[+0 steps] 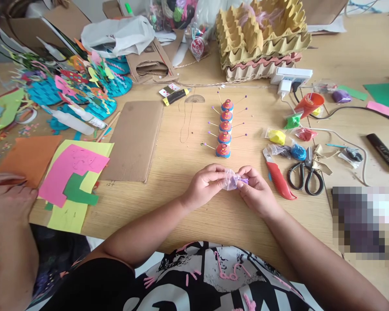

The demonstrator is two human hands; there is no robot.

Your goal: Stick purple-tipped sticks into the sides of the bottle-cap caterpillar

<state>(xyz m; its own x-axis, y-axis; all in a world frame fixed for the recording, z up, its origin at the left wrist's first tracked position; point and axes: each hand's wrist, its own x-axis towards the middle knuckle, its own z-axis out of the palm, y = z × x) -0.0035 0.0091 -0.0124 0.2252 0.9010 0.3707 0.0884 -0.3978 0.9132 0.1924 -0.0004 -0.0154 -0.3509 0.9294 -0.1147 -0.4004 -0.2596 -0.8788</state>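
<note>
Low over the table, my left hand point(201, 185) pinches one side of a small clear plastic bag point(231, 179) with purple material in it. The fingers of my right hand point(256, 192) close on the bag's other, purple side. Just beyond my hands stands a row of several small figures point(226, 126), red on top with blue rims and drawn faces. Thin sticks with purple tips poke out from both sides of them. A red-handled cutter point(278, 177) and black scissors point(306, 172) lie to the right of my right hand.
Bags of yellow clay point(277, 137) and blue clay point(298, 152) lie at right, near a power strip point(291, 77) with cables. Egg trays point(262, 47) are stacked behind. Cardboard point(134, 138) and coloured paper point(73, 168) lie left, by another person's hands point(11, 198).
</note>
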